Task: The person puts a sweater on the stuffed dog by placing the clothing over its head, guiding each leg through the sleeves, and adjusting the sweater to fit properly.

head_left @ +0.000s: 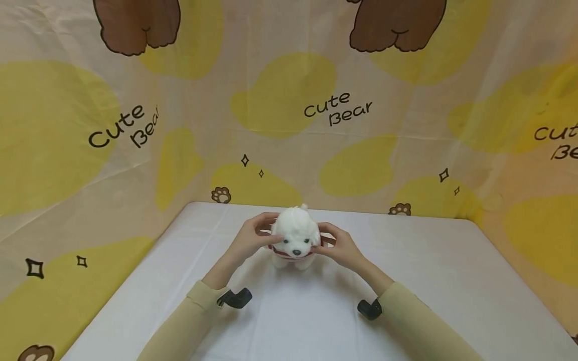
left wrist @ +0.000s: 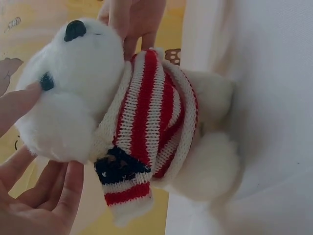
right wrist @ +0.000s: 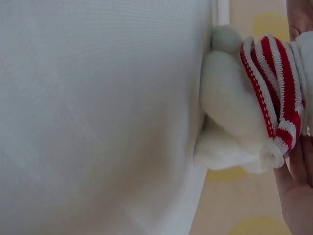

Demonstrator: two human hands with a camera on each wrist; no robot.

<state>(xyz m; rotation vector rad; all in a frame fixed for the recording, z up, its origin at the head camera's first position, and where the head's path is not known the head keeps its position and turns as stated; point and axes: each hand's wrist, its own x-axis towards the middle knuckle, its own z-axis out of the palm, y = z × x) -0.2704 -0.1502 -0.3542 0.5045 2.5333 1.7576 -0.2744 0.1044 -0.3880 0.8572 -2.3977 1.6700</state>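
Note:
A white plush dog (head_left: pixel 295 235) stands on the white table (head_left: pixel 429 281), facing me, with a red-and-white striped knit garment (left wrist: pixel 151 117) round its neck and chest. My left hand (head_left: pixel 264 233) holds the left side of its head; in the left wrist view the thumb (left wrist: pixel 19 105) presses by the eye and the fingers (left wrist: pixel 54 191) cup it from below. On the other side, my right hand (head_left: pixel 327 240) grips the toy at the knit garment (right wrist: pixel 274 93), and its fingers (left wrist: pixel 132 19) show behind the head. The toy's legs (right wrist: pixel 230 122) touch the tabletop.
Black camera mounts sit on both wrists (head_left: pixel 235 298) (head_left: pixel 370 308). A cloth backdrop (head_left: pixel 289 100) printed with yellow patches, bears and "Cute Bear" hangs behind and beside the table. The table's far edge (head_left: pixel 316 208) lies just behind the toy.

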